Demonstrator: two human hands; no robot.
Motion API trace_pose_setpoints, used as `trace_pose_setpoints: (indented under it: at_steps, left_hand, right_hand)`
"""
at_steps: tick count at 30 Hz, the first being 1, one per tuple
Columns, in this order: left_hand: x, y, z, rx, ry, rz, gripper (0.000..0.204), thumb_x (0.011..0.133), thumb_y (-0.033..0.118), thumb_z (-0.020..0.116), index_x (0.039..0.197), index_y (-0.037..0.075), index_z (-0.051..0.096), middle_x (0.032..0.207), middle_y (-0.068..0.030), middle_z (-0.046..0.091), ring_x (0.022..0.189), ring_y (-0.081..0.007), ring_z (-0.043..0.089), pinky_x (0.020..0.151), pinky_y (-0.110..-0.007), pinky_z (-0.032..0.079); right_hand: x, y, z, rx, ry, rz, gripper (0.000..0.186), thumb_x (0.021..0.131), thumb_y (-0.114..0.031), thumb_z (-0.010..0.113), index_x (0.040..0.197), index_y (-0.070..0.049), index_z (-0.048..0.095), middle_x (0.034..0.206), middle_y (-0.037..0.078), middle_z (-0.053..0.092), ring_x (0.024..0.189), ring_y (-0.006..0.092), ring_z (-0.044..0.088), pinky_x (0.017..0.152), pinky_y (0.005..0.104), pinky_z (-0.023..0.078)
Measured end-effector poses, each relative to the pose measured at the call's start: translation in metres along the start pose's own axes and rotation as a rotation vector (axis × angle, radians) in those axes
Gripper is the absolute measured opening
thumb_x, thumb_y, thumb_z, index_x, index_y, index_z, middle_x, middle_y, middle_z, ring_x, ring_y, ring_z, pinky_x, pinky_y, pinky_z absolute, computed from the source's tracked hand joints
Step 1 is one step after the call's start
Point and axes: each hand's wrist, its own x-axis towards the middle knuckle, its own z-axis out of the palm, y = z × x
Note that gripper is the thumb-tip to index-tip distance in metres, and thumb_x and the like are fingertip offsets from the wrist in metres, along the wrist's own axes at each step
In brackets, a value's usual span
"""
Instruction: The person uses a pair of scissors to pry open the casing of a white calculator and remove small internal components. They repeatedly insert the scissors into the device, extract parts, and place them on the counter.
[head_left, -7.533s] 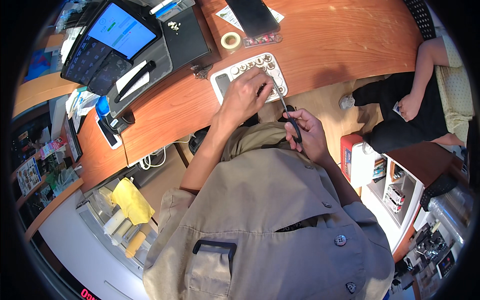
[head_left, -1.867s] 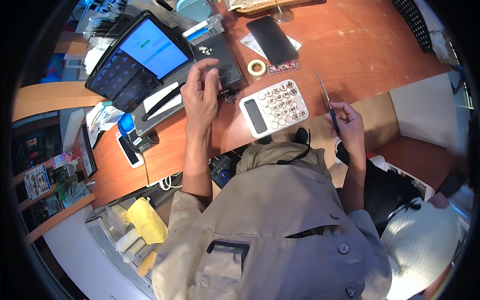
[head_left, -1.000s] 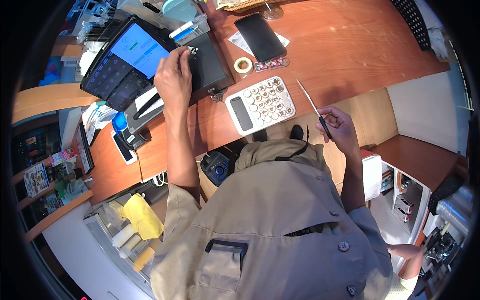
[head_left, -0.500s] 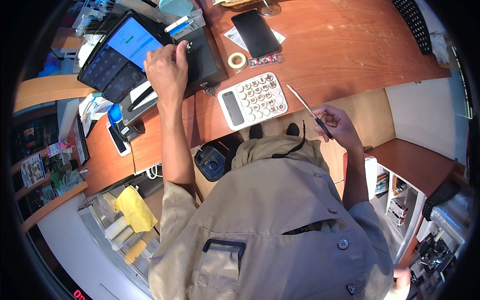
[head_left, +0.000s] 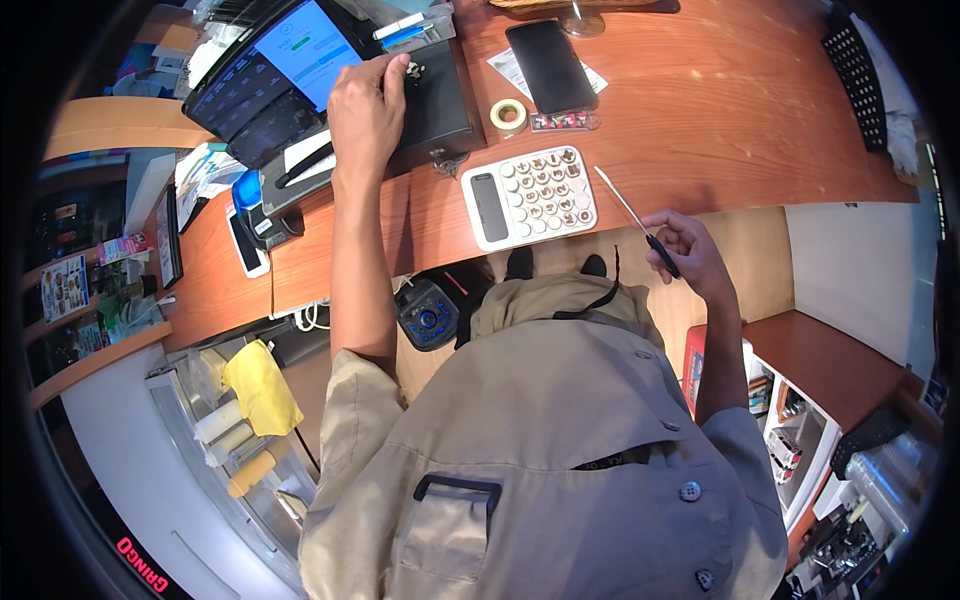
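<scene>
My left hand (head_left: 365, 110) is over the black box (head_left: 437, 110) beside the screen, its fingers curled and mostly hidden behind its back. Small whitish bits (head_left: 415, 70) show by the thumb tip; whether the fingers pinch them I cannot tell. In my right hand (head_left: 692, 255), just off the desk's front edge, is a slim pointed tool (head_left: 623, 203) with a silver shaft or blade and a black handle; its exact kind is unclear. The tip points up and left, toward a white calculator (head_left: 487, 212) with round keys at the desk edge.
A lit screen (head_left: 310, 55) stands at the left. On the wooden desk (head_left: 720, 100) lie a black tablet or large phone (head_left: 550, 68), a tape roll (head_left: 508, 116) and a small clear case (head_left: 560, 122). Below are a black speaker-like device (head_left: 427, 315) and a brown-topped cabinet (head_left: 820, 360).
The whole view has shifted, so the desk things appear farther right. My left hand stays at the black box, and my right hand still holds the pointed tool in nearly the same pose.
</scene>
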Motion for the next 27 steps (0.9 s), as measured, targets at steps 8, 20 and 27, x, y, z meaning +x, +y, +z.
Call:
trace_pose_setpoints:
  at_steps: [8,20,27]
  left_hand:
    - [-0.0001,-0.0057,0.0032,-0.035,-0.148,-0.202,0.013,0.095,0.013,0.073,0.103,0.005,0.08,0.087,-0.0144,0.077,0.074,-0.0242,0.073,0.071,-0.036,0.055]
    - [0.0011,-0.0079,0.0051,-0.137,-0.155,-0.153,0.02,0.094,0.006,0.07,0.112,0.006,0.076,0.087,-0.0201,0.074,0.086,-0.0354,0.072,0.078,-0.044,0.056]
    - [0.0058,-0.0083,0.0068,-0.078,-0.137,-0.098,0.014,0.095,0.009,0.07,0.108,0.005,0.072,0.08,-0.0205,0.07,0.077,-0.0394,0.069,0.072,-0.048,0.053]
  right_hand:
    - [-0.0026,0.0101,-0.0035,0.024,0.037,-0.013,0.042,0.091,-0.003,0.078,0.13,0.0,0.063,0.071,-0.004,0.06,0.054,0.0025,0.054,0.05,0.0194,0.04]
    - [0.0,0.0088,-0.0012,-0.012,0.02,-0.031,0.038,0.094,-0.002,0.075,0.13,-0.001,0.063,0.068,-0.001,0.061,0.053,0.0037,0.054,0.051,0.0199,0.041]
    - [0.0032,0.0054,-0.003,-0.017,0.05,-0.034,0.035,0.096,-0.001,0.07,0.131,-0.001,0.063,0.071,0.001,0.063,0.054,0.0047,0.056,0.049,0.0203,0.043]
